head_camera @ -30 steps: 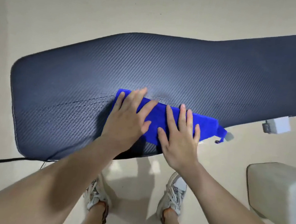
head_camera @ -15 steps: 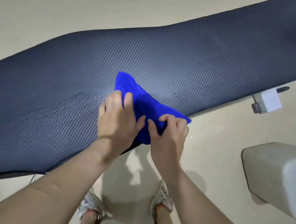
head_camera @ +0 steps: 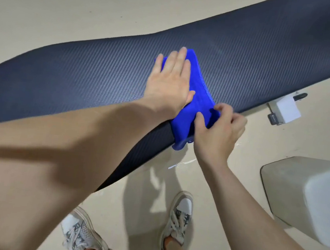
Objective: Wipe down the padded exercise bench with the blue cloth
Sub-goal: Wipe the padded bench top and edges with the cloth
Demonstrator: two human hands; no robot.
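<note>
The padded bench (head_camera: 87,81) is long, dark navy with a woven texture, and runs from lower left to upper right. A bright blue cloth (head_camera: 197,99) lies folded across it, its near end hanging over the bench's front edge. My left hand (head_camera: 170,83) presses flat on the cloth's left part, fingers together and pointing away from me. My right hand (head_camera: 218,130) pinches the cloth's near right corner between thumb and fingers at the bench edge.
A white block on a dark bracket (head_camera: 286,111) sticks out under the bench at right. A pale grey box (head_camera: 302,196) stands on the floor at lower right. My two feet in grey-white sneakers (head_camera: 180,215) stand on the beige floor below the bench.
The cloth was spread flat, then bunched in both hands; now it lies folded lengthwise across the bench. My left hand has flattened on it and my right grips its near corner.
</note>
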